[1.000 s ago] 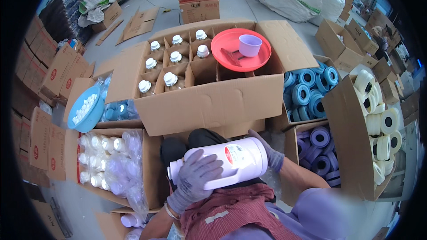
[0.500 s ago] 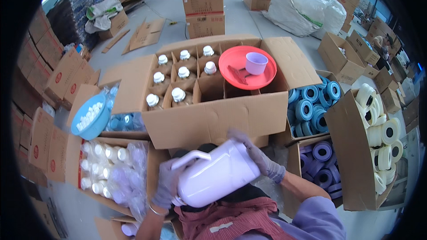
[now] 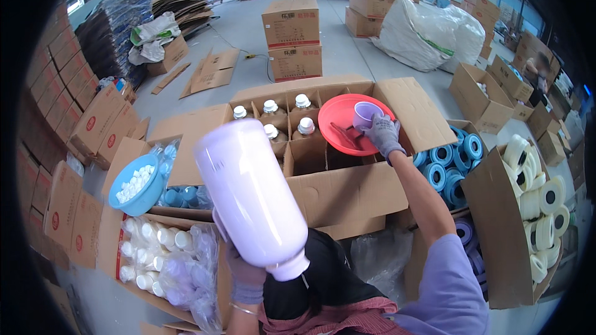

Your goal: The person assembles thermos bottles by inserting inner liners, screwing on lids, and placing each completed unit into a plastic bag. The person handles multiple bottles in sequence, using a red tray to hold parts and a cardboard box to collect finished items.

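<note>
My gloved left hand (image 3: 246, 278) holds a glossy lavender thermos jug (image 3: 251, 192) by its handle side. The jug is tipped over, its broad base up at the left and its narrow neck down near my lap. The handle is mostly hidden behind the body. My gloved right hand (image 3: 383, 134) reaches forward with its fingers closed on a small lavender cup (image 3: 365, 111). That cup is over a shallow red basin (image 3: 331, 119), which also holds a dark red flat piece (image 3: 345, 134). The basin rests on a divided carton (image 3: 347, 195).
Several silver-capped bottles (image 3: 305, 126) stand in the carton's cells. A blue bowl (image 3: 149, 192) of small white pieces is at left, above a box of white cups (image 3: 149, 254). Boxes of blue rings (image 3: 437, 177), purple rings (image 3: 464, 231) and cream rings (image 3: 550, 195) line the right.
My right hand has left the jug's base and moved forward to the cup in the red basin. The jug, now in my left hand alone, has swung base-up. The view has shifted slightly.
</note>
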{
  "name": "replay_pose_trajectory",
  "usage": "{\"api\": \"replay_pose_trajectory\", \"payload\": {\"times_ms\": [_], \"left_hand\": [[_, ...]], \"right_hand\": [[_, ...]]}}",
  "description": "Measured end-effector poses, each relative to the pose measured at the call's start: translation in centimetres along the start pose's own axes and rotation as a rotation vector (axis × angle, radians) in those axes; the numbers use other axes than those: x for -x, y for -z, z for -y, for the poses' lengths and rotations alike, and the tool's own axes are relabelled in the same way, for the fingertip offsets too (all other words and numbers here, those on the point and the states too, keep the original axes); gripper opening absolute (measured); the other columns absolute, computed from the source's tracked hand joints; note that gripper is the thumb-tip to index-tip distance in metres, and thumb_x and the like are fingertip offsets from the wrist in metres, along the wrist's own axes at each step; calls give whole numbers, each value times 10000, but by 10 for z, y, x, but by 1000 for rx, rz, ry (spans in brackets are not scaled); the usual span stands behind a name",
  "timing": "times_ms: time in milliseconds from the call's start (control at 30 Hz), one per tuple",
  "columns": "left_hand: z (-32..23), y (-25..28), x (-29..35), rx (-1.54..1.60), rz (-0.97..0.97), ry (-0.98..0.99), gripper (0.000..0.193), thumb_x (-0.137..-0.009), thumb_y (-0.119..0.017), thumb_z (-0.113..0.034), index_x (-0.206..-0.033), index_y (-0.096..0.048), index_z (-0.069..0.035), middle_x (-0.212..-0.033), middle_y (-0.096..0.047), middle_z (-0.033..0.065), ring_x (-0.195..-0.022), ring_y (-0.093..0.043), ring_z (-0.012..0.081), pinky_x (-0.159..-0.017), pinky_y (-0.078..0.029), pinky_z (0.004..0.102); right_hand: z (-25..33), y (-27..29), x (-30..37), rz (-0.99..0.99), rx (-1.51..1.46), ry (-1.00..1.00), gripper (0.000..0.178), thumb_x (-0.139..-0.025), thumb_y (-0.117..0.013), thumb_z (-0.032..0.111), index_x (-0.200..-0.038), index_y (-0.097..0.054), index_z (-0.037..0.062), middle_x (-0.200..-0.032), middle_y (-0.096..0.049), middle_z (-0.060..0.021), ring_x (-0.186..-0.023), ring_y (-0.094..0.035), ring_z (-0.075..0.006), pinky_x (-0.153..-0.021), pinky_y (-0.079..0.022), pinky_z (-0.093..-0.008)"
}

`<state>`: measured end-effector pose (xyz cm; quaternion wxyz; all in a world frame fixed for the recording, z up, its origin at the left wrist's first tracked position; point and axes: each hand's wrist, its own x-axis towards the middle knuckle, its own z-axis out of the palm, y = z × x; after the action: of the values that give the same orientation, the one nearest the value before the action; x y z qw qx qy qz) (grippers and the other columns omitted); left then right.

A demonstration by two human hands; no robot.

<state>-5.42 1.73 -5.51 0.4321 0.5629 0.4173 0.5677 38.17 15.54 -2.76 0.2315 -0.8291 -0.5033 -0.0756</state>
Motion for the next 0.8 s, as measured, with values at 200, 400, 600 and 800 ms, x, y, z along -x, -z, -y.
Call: {"api": "replay_pose_trajectory", "payload": {"times_ms": [200,400,600,800], "left_hand": [[-29,-39,-41,1095,-171,366,519,-1025,-428,-311,-1502,-371,-113,-1462,-480,131,-1342,-473,336,-1104,-403,573],[-37,-80,-35,1210,-87,315,562,-1033,-463,-456,-1471,-411,-107,-1417,-519,106,-1292,-512,276,-1085,-430,478],[-35,-97,-7,1139,-109,311,488,-1050,-436,-432,-1433,-444,-130,-1321,-564,79,-1218,-551,248,-1000,-486,441],[-10,-56,-10,576,-119,45,519,-1059,-401,-390,-1506,-321,-140,-1359,-501,86,-1222,-547,257,-969,-520,441]], "right_hand": [[73,78,100,-225,143,728,458,-697,-775,298,-1053,-630,50,-1212,-541,-191,-1206,-504,-360,-1072,-260,-687],[112,116,194,-252,-521,1093,578,-688,-817,284,-1184,-598,84,-1204,-545,-168,-1133,-552,-356,-1010,-420,-599],[136,57,225,-3,-1471,1,416,-870,-686,238,-1193,-540,21,-1140,-598,-185,-1012,-608,-343,-943,-500,-453],[145,66,228,366,-1666,-25,767,-809,-799,303,-1390,-398,5,-1296,-522,-208,-1120,-580,-285,-954,-488,-410]]}}
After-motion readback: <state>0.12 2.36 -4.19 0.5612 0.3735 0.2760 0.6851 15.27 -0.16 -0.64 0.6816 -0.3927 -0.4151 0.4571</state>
